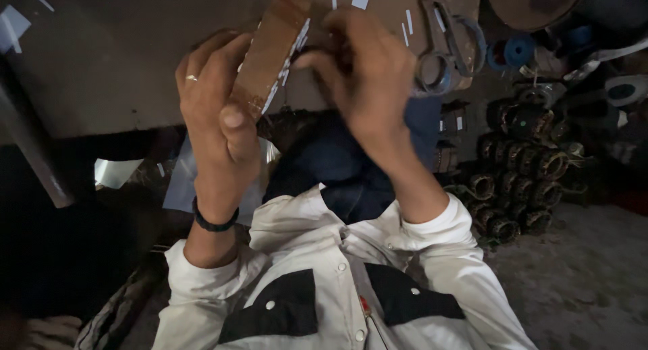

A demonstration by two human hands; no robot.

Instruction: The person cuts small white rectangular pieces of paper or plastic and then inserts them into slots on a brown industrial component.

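- Fingers of the left hand (214, 114) are curling shut around the lower end of a brown board strip (273, 53), with the thumb pressing flat against its near face and a ring showing on one finger.
- Fingers of the right hand (368, 70) are bunching together at the strip's right edge, where small white paper slips (291, 53) are sticking out; whether they are actually pinching a slip is hidden behind the knuckles, so I cannot tell.
- Seen from the head camera, the strip is standing tilted, its top leaning to the right, held up over the edge of a dark worktable (101, 60) and in front of the person's lap.
- Judging by the grip, the step in hand seems to be working the white slips along the strip's edge; the next move would call for the left hand keeping the strip steady while the right fingertips are handling one slip at a time.
- More white slips are lying scattered on the table, and a pair of scissors (442, 49) is resting just beside the right hand, untouched.
- A heap of dark wound coils (520, 181) is sitting on the floor to the right, well apart from both hands.
- Clear plastic sheets (182, 181) are lying below the table edge, near the left wrist with its dark band.
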